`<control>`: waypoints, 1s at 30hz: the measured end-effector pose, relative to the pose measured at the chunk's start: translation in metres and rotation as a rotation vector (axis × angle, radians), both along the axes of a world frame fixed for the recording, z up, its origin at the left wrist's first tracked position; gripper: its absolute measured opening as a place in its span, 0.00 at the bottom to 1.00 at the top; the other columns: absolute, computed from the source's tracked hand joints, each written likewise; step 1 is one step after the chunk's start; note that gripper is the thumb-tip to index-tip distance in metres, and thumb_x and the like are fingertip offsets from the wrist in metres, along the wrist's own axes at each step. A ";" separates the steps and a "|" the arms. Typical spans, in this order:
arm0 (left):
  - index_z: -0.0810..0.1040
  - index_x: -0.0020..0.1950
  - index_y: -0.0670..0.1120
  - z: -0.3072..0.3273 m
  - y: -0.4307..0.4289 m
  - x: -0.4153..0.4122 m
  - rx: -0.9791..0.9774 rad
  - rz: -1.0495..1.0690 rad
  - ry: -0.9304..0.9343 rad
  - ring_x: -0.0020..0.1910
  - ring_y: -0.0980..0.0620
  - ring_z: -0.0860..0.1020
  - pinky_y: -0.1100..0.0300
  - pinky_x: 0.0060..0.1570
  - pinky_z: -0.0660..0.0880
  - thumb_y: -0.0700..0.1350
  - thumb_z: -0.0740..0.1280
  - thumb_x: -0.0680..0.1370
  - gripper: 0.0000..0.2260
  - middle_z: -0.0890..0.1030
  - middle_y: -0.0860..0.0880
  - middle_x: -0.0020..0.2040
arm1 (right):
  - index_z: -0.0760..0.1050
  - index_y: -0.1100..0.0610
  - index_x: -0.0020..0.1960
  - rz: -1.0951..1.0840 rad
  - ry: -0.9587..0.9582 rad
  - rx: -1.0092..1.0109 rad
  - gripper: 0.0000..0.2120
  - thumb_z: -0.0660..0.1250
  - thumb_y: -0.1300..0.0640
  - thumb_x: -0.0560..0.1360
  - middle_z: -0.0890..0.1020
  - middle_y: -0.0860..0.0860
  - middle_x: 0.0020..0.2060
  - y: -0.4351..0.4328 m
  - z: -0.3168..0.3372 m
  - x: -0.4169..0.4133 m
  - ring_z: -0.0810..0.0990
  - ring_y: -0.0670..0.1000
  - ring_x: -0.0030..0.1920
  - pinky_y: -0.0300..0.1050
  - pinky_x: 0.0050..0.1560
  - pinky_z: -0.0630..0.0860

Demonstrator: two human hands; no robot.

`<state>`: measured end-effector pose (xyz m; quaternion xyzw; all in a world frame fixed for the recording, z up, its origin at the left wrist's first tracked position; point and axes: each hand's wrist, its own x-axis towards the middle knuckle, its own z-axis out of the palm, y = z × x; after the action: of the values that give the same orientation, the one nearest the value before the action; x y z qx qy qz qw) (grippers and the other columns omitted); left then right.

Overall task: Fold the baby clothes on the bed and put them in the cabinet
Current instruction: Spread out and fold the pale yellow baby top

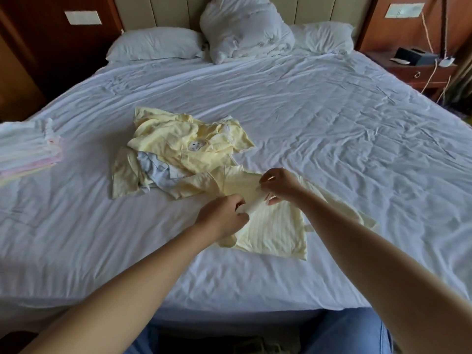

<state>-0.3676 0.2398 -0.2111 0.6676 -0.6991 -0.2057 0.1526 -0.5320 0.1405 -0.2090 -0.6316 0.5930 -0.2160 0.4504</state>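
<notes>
A pale yellow baby garment lies spread on the white bed sheet near the bed's front edge. My left hand pinches a raised fold of it at its left side. My right hand pinches the same fold a little farther back and to the right. Behind them lies a loose heap of unfolded baby clothes, mostly yellow with a grey-blue piece in it. A stack of folded clothes in pastel colours sits at the bed's left edge.
Two pillows and a bunched white duvet lie at the headboard. A wooden nightstand with a dark box and cables stands at the back right. The cabinet is not in view.
</notes>
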 end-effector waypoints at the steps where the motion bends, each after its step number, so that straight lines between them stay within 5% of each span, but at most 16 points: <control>1: 0.66 0.36 0.52 0.000 -0.002 -0.003 0.016 0.003 0.040 0.33 0.53 0.72 0.59 0.31 0.63 0.47 0.65 0.73 0.09 0.73 0.55 0.33 | 0.79 0.60 0.51 -0.022 -0.018 0.011 0.09 0.64 0.66 0.73 0.82 0.57 0.44 0.000 0.000 0.000 0.83 0.51 0.36 0.49 0.36 0.84; 5: 0.74 0.41 0.52 -0.010 -0.009 -0.013 0.101 -0.018 0.125 0.38 0.52 0.76 0.59 0.36 0.68 0.50 0.68 0.72 0.04 0.76 0.56 0.35 | 0.77 0.58 0.55 -0.040 -0.018 0.042 0.12 0.60 0.67 0.77 0.81 0.58 0.44 -0.003 -0.002 -0.003 0.85 0.56 0.39 0.50 0.37 0.84; 10: 0.81 0.50 0.53 -0.025 -0.010 -0.005 0.237 -0.057 0.184 0.42 0.56 0.79 0.60 0.41 0.70 0.69 0.66 0.72 0.21 0.80 0.54 0.41 | 0.77 0.57 0.59 0.001 0.147 0.014 0.18 0.59 0.68 0.74 0.83 0.57 0.45 -0.007 -0.027 -0.007 0.85 0.58 0.44 0.52 0.47 0.83; 13: 0.77 0.41 0.51 -0.035 -0.001 0.016 0.114 0.022 0.164 0.37 0.53 0.79 0.59 0.37 0.72 0.59 0.64 0.78 0.13 0.78 0.55 0.36 | 0.78 0.53 0.61 0.062 0.383 -0.160 0.16 0.63 0.62 0.74 0.80 0.53 0.58 0.000 -0.036 -0.009 0.77 0.54 0.59 0.46 0.57 0.75; 16: 0.80 0.50 0.50 -0.044 0.012 0.039 -0.032 0.056 0.045 0.44 0.55 0.79 0.58 0.41 0.75 0.50 0.65 0.79 0.06 0.79 0.56 0.45 | 0.78 0.47 0.59 0.131 0.545 -0.337 0.14 0.64 0.56 0.74 0.76 0.50 0.63 0.021 -0.038 -0.003 0.68 0.53 0.67 0.52 0.64 0.69; 19: 0.80 0.53 0.53 -0.051 0.028 0.056 -0.105 0.039 0.047 0.45 0.61 0.73 0.64 0.43 0.72 0.47 0.67 0.77 0.06 0.75 0.59 0.48 | 0.78 0.46 0.58 0.218 0.521 -0.441 0.12 0.64 0.55 0.76 0.77 0.46 0.64 0.047 -0.042 0.008 0.69 0.50 0.67 0.51 0.67 0.63; 25: 0.77 0.61 0.53 -0.071 0.053 0.074 -0.091 -0.059 -0.095 0.56 0.56 0.74 0.59 0.50 0.74 0.48 0.69 0.73 0.17 0.74 0.57 0.57 | 0.75 0.46 0.64 0.319 0.431 -0.439 0.16 0.63 0.55 0.77 0.76 0.44 0.66 0.086 -0.065 0.018 0.68 0.48 0.70 0.49 0.67 0.67; 30: 0.81 0.53 0.50 -0.071 0.049 0.068 -0.258 -0.053 -0.105 0.50 0.51 0.79 0.57 0.42 0.75 0.44 0.68 0.75 0.08 0.80 0.54 0.49 | 0.72 0.48 0.69 0.325 0.414 -0.426 0.19 0.63 0.55 0.78 0.73 0.45 0.69 0.092 -0.061 0.027 0.65 0.48 0.72 0.50 0.65 0.71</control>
<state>-0.3000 0.2889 -0.2824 0.6337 -0.7441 -0.0831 0.1948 -0.5052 0.2320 -0.2697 -0.8282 0.5050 -0.1278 0.2068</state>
